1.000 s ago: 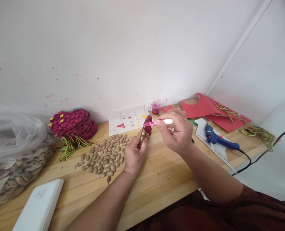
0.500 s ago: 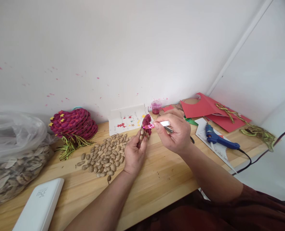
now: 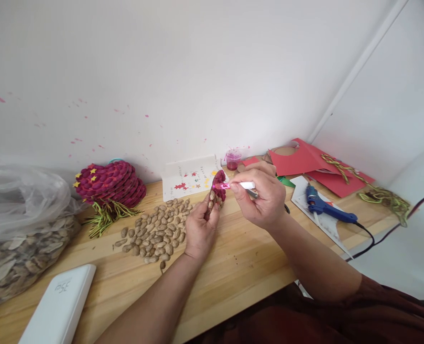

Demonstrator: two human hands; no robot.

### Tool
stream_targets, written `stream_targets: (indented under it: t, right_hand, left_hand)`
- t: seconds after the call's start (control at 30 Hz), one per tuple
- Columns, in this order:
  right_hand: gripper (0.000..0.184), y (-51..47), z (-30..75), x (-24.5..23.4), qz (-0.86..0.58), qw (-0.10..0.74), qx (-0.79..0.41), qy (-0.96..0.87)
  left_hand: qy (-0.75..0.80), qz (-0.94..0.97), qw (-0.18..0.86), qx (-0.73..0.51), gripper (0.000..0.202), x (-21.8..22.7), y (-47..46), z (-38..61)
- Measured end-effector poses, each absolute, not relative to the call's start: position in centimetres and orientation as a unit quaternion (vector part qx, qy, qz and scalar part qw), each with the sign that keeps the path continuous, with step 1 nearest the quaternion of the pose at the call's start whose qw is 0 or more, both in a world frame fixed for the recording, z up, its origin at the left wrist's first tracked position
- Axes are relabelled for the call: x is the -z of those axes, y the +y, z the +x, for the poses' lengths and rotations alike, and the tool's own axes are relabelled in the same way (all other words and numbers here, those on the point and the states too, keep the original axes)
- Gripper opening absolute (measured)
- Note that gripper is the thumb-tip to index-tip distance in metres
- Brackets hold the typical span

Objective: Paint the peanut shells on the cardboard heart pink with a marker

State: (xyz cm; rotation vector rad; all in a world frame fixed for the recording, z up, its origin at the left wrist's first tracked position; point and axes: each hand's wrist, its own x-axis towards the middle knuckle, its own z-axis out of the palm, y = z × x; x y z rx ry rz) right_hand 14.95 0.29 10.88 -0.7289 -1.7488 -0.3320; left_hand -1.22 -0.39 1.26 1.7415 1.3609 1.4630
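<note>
My left hand (image 3: 201,231) is closed around the lower edge of a peanut-shell craft piece (image 3: 219,184), which stands tilted up above the table. Its upper part is painted magenta; bare tan shells show near my fingers. My right hand (image 3: 264,196) pinches a white-handled paintbrush (image 3: 246,185), its pink-stained end touching or very near the painted shells. A dark, thin item shows under the right fingers, too hidden to name. Loose peanut shells (image 3: 157,234) lie spread on the table left of my left hand.
A stack of magenta shell pieces (image 3: 111,181) with green cord stands at the left, beside a plastic bag of shells (image 3: 28,258) and a white power bank (image 3: 59,301). Behind are a sticker sheet (image 3: 176,191) and pink paint cup (image 3: 233,160). Red card (image 3: 290,160) and a blue glue gun (image 3: 328,208) lie right.
The brush's pink end has shifted very slightly over the shells, and my right hand has moved a little with it. My left hand keeps its hold on the piece.
</note>
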Motion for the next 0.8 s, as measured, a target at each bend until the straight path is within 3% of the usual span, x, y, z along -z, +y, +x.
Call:
stream_targets:
  t: [0.8]
  right_hand:
    - [0.006,0.41,15.06,-10.68,-0.313,0.577,0.119,-0.745]
  left_hand:
    - [0.505,0.617,0.273,-0.538,0.021,-1.17,-0.28,-1.14]
